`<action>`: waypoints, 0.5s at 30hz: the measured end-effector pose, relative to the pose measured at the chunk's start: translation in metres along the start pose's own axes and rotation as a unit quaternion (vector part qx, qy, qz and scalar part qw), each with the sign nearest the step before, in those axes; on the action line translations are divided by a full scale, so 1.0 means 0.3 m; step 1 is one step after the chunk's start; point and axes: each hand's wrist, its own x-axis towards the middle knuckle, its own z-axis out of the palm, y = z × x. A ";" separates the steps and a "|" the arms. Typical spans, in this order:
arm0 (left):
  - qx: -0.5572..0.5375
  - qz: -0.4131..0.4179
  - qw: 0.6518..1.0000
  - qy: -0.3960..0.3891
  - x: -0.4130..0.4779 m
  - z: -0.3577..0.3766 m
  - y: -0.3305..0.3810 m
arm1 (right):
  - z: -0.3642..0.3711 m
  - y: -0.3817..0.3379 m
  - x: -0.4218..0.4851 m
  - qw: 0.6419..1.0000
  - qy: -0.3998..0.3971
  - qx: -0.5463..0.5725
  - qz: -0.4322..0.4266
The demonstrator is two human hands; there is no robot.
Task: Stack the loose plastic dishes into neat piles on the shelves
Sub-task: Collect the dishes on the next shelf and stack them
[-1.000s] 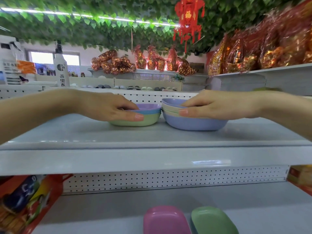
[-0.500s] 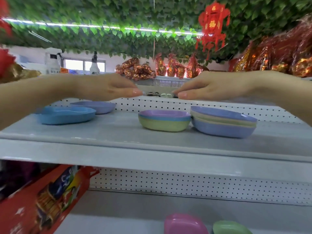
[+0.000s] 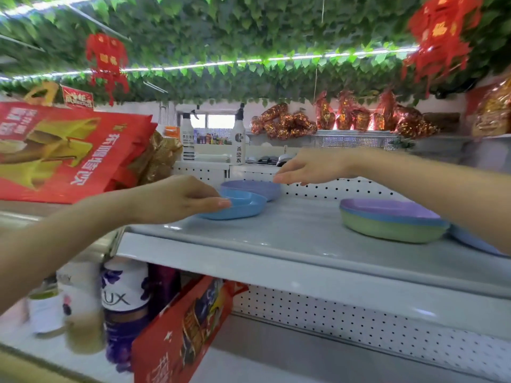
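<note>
A loose blue dish (image 3: 240,207) lies on the grey top shelf (image 3: 290,230), and a purple dish (image 3: 257,187) sits just behind it by the pegboard. My left hand (image 3: 179,199) pinches the blue dish's near left rim. My right hand (image 3: 309,167) hovers above the purple dish's right edge, fingers extended, holding nothing. To the right stands a small pile (image 3: 392,223) with a green dish at the bottom and blue and purple ones on top. Part of another pale blue dish (image 3: 475,241) shows under my right forearm.
A red gift box (image 3: 69,153) lies on the neighbouring shelf to the left. Two spray bottles (image 3: 239,139) stand behind the pegboard. Below are a Lux bottle (image 3: 124,305), jars and a red box (image 3: 182,327). Foil-wrapped packs (image 3: 343,117) fill the far shelf.
The view has swung left. Both hands left the two piles and travelled left to the loose blue and purple dishes; my left hand has taken the blue dish's rim.
</note>
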 end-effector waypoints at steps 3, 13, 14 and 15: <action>0.007 0.008 1.000 0.014 -0.036 0.007 -0.011 | 0.008 -0.016 0.088 0.999 -0.019 0.021 0.021; 0.007 -0.001 0.994 0.110 -0.090 -0.035 -0.143 | 0.021 -0.041 0.245 0.993 -0.072 0.068 0.058; -0.014 -0.007 0.994 0.112 -0.092 -0.035 -0.145 | 0.019 -0.041 0.246 0.994 -0.070 0.062 0.059; -0.033 -0.013 0.993 0.111 -0.093 -0.032 -0.142 | 0.015 -0.043 0.242 0.994 -0.070 0.059 0.058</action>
